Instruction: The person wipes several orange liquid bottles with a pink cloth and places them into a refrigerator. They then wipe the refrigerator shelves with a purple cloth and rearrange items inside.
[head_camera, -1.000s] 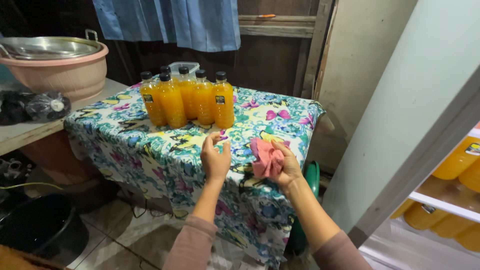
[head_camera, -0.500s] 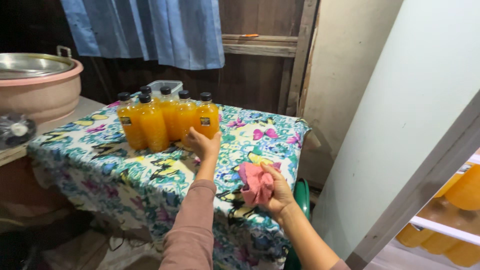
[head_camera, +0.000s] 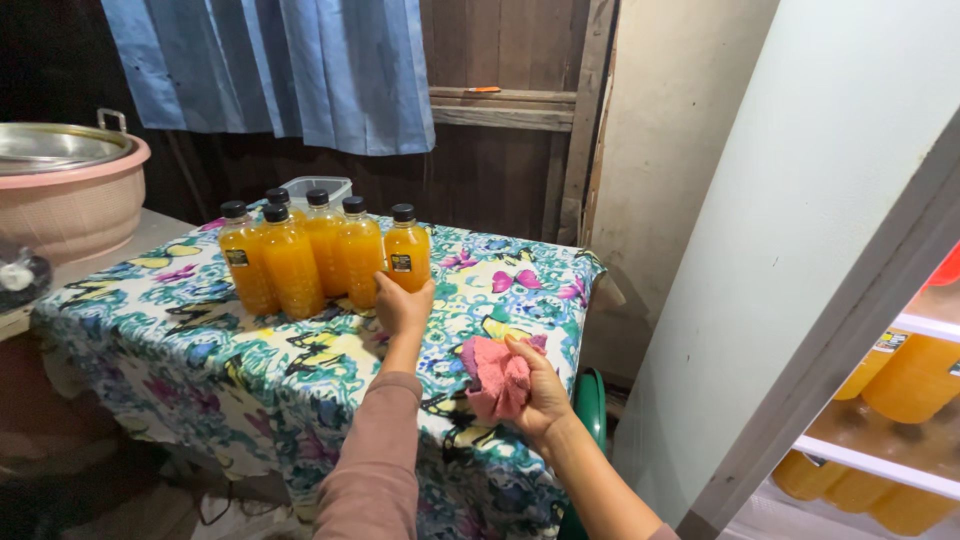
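Note:
Several bottles of orange juice with black caps (head_camera: 300, 255) stand grouped on a table under a butterfly-print cloth (head_camera: 210, 350). My left hand (head_camera: 403, 305) reaches forward and wraps around the bottom of the rightmost bottle (head_camera: 407, 250). My right hand (head_camera: 540, 392) is nearer the table's front right corner and grips a crumpled pink rag (head_camera: 495, 378) held just above the cloth. A clear plastic container (head_camera: 318, 187) sits behind the bottles.
A pink basin with a metal lid (head_camera: 70, 190) stands on a counter at the left. A blue curtain (head_camera: 290, 65) hangs behind. At the right an open fridge door (head_camera: 800, 250) shows shelves with more orange bottles (head_camera: 900, 380). A green object (head_camera: 590, 405) sits below the table corner.
My left hand has moved forward from the cloth's middle to the rightmost bottle. My right hand with the rag stayed near the front corner. The view has shifted closer and to the right.

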